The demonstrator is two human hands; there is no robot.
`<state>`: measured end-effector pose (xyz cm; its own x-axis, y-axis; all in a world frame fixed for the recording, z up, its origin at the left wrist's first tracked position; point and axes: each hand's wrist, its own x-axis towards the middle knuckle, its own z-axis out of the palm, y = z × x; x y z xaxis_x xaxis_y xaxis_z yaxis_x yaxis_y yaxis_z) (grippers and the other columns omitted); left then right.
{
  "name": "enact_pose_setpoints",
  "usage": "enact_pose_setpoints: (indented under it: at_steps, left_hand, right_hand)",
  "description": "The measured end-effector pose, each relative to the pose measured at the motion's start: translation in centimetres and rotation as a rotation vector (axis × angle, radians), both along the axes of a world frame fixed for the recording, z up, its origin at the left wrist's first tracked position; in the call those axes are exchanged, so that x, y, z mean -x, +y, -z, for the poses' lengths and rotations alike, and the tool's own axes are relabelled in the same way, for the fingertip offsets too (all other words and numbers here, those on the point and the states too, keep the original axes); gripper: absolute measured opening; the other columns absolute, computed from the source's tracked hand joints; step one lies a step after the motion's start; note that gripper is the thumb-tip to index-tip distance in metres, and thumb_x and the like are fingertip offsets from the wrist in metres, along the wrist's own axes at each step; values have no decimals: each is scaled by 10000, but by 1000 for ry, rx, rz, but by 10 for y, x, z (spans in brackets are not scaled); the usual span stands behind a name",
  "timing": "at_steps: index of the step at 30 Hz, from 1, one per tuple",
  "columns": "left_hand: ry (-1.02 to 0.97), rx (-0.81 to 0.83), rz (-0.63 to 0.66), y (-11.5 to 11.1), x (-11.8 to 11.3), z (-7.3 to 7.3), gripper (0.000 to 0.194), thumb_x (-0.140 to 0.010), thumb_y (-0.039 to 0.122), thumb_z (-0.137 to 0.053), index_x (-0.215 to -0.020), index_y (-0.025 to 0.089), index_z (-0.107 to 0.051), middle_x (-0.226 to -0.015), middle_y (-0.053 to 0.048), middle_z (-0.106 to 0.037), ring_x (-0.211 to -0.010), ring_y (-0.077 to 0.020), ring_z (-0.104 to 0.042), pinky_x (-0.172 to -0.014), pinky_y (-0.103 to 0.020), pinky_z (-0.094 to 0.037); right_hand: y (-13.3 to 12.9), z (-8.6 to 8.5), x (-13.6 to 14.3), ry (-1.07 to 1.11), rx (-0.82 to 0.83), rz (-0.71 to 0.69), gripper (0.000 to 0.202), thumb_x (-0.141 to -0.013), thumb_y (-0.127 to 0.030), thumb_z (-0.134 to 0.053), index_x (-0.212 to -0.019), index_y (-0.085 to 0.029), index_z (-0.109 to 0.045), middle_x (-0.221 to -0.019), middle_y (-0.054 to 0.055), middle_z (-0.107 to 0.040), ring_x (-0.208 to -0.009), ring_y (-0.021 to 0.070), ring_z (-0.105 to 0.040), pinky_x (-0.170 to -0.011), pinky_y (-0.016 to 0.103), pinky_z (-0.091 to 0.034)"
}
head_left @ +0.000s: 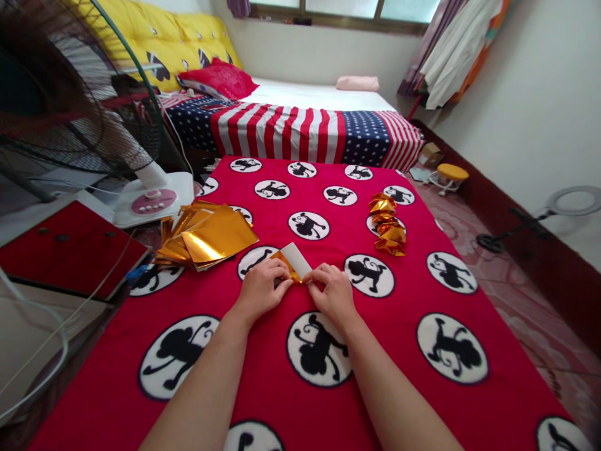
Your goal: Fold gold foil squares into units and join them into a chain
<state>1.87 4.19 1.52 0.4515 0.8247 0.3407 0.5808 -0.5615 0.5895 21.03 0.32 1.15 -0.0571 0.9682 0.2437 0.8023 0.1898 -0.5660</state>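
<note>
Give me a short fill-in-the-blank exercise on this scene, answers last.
1. The left hand and right hand hold a partly gold, partly ____ sheet.
2. The stack of gold sheets lies nearer the ____ hand.
3. The folded gold pieces lie toward the person's ____ side.
4. The cloth underneath is mainly ____.

Answers: white; left; right; red.

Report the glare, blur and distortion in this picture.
Head view: strong glare on the stacked gold sheets; window panes pale and washed out; fan blades smeared at the left edge; wide-angle stretching toward the frame's borders; folded paper between left hand and right hand fairly clear, its fine creases too small to tell.
</note>
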Motion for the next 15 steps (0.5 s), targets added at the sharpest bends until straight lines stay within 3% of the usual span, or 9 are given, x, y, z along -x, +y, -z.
enact_pose_setpoints:
  at_steps: [6, 15]
  left_hand:
    - [-1, -10, -15, 0, -2, 0, 82, -795, 169, -656, -718, 196, -657, -845, -34, -668, -831, -179, -613, -780, -317, -496]
    - [-4, 20, -28, 0, -6, -4, 118, -801, 133, -631, -698, 189, -635, -819, -32, -652, -819, -175, -601, -772, -320, -492]
  right_hand:
    - [-2, -2, 1, -2, 0, 11, 156, -770, -145, -638, -809, -272, -720, -824, -2, -639, -832, 177, -547, -753, 295, -360]
    - [-2, -2, 2, 9, -7, 15, 16, -801, -248, -691, -790, -255, -701, -817, 1, -646, -829, 179, -551, -754, 304, -354]
